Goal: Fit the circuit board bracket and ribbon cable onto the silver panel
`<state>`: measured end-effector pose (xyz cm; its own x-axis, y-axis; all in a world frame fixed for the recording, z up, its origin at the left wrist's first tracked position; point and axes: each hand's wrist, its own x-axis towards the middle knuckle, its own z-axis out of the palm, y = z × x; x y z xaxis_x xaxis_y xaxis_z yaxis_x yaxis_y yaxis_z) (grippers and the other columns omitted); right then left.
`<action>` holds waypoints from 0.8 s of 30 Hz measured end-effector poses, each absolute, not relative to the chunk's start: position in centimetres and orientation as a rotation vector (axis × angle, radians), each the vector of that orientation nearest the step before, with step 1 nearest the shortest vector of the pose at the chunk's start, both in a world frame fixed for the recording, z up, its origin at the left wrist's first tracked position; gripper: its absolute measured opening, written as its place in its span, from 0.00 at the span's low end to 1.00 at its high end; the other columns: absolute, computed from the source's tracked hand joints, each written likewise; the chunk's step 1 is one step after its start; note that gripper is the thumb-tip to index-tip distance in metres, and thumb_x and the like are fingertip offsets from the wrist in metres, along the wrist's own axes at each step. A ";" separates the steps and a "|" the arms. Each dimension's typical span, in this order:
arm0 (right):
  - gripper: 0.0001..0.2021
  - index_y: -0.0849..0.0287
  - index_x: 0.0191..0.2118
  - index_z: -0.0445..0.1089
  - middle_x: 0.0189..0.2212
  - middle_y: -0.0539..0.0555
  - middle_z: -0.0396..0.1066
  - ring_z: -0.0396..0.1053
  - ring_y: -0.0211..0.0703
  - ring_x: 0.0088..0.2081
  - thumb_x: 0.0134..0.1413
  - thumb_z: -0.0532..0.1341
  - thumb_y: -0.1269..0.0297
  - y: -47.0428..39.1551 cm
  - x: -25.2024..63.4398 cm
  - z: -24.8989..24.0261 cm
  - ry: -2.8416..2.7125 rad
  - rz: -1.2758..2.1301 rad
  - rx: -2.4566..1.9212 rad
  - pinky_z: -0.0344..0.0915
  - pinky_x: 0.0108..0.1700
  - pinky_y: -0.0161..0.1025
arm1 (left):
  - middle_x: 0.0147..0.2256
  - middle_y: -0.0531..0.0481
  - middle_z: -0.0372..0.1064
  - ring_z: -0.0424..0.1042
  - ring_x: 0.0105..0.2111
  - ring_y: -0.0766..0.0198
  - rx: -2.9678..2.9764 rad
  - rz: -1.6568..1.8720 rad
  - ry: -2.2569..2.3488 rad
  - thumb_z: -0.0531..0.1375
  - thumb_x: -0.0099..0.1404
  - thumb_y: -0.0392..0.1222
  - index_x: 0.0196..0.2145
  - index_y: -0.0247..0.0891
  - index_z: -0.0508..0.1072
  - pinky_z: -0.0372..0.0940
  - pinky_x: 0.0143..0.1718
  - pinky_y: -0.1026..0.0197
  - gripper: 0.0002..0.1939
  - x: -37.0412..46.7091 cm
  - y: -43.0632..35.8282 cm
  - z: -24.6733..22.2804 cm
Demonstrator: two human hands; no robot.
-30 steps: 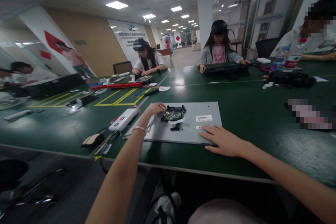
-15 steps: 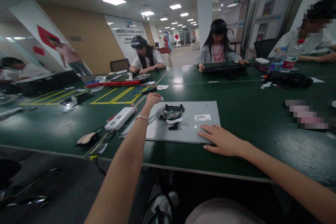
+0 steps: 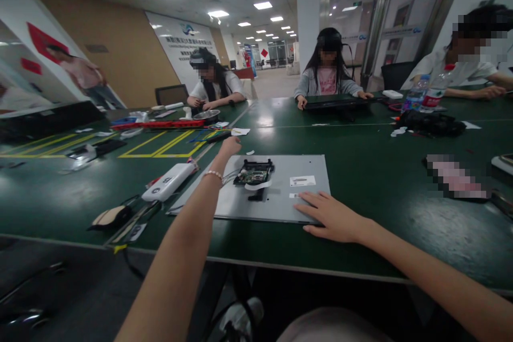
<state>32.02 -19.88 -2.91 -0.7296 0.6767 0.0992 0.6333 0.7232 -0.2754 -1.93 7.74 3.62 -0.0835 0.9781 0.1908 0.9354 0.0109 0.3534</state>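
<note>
A flat grey metal-backed panel (image 3: 280, 208) lies on the green table, with a bare circuit board in a black frame (image 3: 253, 172) on it. A curled white strip (image 3: 258, 186) sits at the board's near edge. My right hand (image 3: 332, 216) rests open on the panel's near right corner, fingers spread beside a small white label (image 3: 295, 195). Past the panel's far left edge is my left hand (image 3: 230, 147), close to a dark slim tool (image 3: 218, 137); its fingers are bent and partly hidden. A small white scrap (image 3: 250, 153) lies just right of it.
Left of the panel lie a white elongated device (image 3: 168, 181) and a beige-black mouse-like object (image 3: 110, 217). A phone (image 3: 457, 176) is at the right. Bottles (image 3: 436, 91) and a black bundle (image 3: 432, 123) stand farther back. Co-workers sit across the table.
My left hand has let go of the white scrap, which now lies on the table, and has moved toward the dark slim tool. My right hand stays on the panel. The view has shifted slightly.
</note>
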 end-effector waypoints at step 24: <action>0.30 0.55 0.67 0.52 0.68 0.62 0.45 0.45 0.55 0.67 0.65 0.48 0.46 -20.5 31.8 -3.1 -2.729 0.326 -1.074 0.43 0.65 0.56 | 0.26 0.41 0.74 0.75 0.31 0.53 2.212 -0.210 2.123 0.54 0.62 0.56 0.24 0.35 0.76 0.64 0.32 0.60 0.23 1.1 -9.0 3.7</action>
